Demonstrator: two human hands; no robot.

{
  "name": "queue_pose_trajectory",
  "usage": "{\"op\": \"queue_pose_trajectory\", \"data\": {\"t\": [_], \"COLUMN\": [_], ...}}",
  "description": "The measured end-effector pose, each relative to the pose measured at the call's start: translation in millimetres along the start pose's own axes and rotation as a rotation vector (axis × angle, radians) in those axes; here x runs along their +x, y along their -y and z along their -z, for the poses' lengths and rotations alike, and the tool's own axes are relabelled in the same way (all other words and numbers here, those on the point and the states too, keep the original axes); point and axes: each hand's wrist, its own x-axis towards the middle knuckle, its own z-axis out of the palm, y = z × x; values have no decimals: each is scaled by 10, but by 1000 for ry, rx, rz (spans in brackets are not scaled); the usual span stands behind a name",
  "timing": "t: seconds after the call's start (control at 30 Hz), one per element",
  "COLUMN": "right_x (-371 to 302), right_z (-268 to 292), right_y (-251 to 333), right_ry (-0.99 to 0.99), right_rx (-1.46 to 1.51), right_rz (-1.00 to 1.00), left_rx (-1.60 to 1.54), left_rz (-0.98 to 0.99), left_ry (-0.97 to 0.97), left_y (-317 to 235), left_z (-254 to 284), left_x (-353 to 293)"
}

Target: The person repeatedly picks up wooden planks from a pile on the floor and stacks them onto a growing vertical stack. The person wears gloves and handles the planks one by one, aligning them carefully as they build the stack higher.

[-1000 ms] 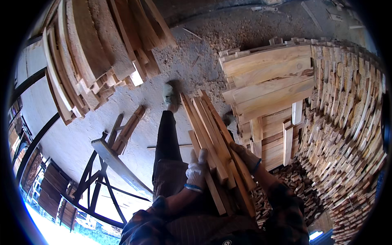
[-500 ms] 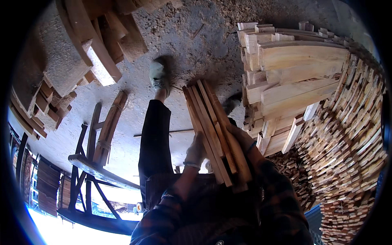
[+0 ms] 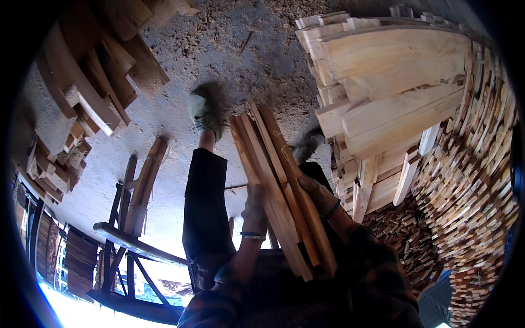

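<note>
Between my two hands I carry a bundle of several long wooden strips [image 3: 278, 188], pale brown and squared, lying side by side. It slants from the far end near my feet back toward my lap. My left hand [image 3: 254, 210] is closed on the bundle's left side, its fingers partly hidden beneath. On the opposite side, my right hand [image 3: 314, 192] grips the outer strip, with the thumb on top. The near ends of the strips are uneven.
Stacked boards [image 3: 394, 60] stand close on my right, beside a tall pile of cut wood pieces [image 3: 476, 180]. More boards [image 3: 98, 71] lie at the upper left. A wooden trestle [image 3: 143, 188] stands left of my leg. Wood debris covers the rough floor [image 3: 257, 49].
The wooden bundle has shifted slightly left and nearer to me, with both hands still on it. My view has moved forward, and the board stack on the right appears larger.
</note>
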Motion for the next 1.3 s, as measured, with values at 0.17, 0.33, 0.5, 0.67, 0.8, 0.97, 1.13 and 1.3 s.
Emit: {"op": "queue_pose_trajectory", "data": {"t": [0.17,0.33,0.5,0.67,0.8,0.97,1.13,1.3], "right_x": [-209,-1333,-1599,-2079,-1743,-1617,-1497,-1718], "right_z": [-231,-368,-132,470,1247,2340,2523,2560], "right_y": [204,1579,1167,560,-278,-611,-1159,-494], "right_ry": [220,397,367,-252,-847,-1072,-1112,-1378], "right_rx": [246,987,1143,1045,666,952,896,252], "right_rz": [224,278,928,1091,903,535,449,244], "left_rx": [188,1432,938,1273,1487,1853,1947,1987], "left_rz": [-450,-1495,-1259,-1469,-1609,-1522,-1584,-1582], "left_ry": [-78,-173,190,662,874,441,356,302], "left_y": [-455,-508,-735,-400,225,1198,1500,1459], "left_z": [-186,-171,-1386,-2445,-3235,-3865,-3940,-3907], "left_x": [-866,-1893,-2404,-2039,-1239,-414,-328,-232]}}
